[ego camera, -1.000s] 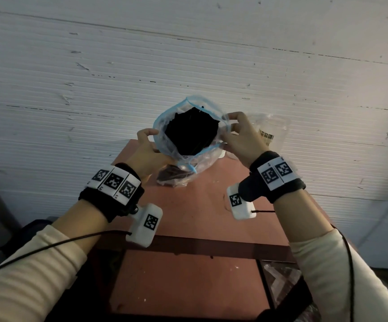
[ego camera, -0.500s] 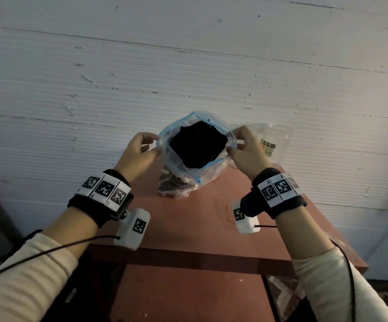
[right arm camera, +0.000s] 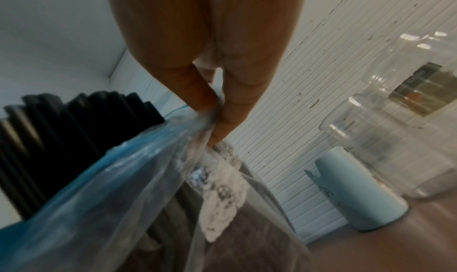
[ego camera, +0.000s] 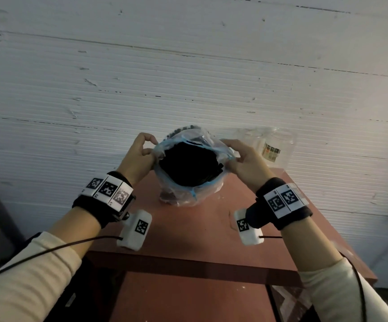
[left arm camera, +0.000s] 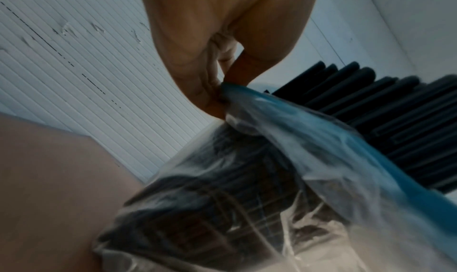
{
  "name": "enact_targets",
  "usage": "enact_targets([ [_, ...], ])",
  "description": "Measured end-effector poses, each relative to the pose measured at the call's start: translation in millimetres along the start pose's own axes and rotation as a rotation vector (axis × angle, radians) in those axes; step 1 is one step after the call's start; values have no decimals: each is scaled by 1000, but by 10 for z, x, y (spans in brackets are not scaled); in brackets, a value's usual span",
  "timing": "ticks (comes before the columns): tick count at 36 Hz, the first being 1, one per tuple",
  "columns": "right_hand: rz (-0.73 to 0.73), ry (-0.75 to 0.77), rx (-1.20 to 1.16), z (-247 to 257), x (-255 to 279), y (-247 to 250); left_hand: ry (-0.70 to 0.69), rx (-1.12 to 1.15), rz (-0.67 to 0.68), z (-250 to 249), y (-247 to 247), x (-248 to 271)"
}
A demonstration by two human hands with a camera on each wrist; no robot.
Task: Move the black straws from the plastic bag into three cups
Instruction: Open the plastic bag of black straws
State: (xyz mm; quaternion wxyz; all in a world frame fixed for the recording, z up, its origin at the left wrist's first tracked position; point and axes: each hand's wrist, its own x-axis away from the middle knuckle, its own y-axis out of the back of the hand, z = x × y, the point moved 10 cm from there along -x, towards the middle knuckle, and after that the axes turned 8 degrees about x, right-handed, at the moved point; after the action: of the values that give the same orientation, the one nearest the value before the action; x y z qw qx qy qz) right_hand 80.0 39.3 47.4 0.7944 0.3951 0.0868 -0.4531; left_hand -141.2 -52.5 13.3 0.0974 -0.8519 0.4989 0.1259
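Between both sets of fingers sits the bag (ego camera: pixel 189 196): left hand (ego camera: pixel 139 156) and right hand (ego camera: pixel 246 163) each pinch its rim, straws (ego camera: pixel 189 166) standing upright inside, equally near either hand; cups (ego camera: pixel 274 147) off right.

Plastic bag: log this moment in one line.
left hand pinches plastic bag rim | right hand pinches opposite rim | bag open | black straws inside

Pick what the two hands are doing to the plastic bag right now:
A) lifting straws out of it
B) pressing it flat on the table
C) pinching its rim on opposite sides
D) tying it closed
C: the left hand and right hand each pinch the blue-edged rim of the plastic bag, straws inside.
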Motion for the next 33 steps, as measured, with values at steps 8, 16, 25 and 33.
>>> enact_targets([
  [8,-49,-42,-90,-56,58,85,-112,-73,93,-285,-129,71],
  [16,183,66,-43,138,170,-34,-176,-42,269,-446,-276,170],
  [25,257,96,41,276,275,-90,-214,-168,277,-399,-228,220],
  [33,175,145,174,267,169,-64,-277,-295,277,-483,-248,329],
])
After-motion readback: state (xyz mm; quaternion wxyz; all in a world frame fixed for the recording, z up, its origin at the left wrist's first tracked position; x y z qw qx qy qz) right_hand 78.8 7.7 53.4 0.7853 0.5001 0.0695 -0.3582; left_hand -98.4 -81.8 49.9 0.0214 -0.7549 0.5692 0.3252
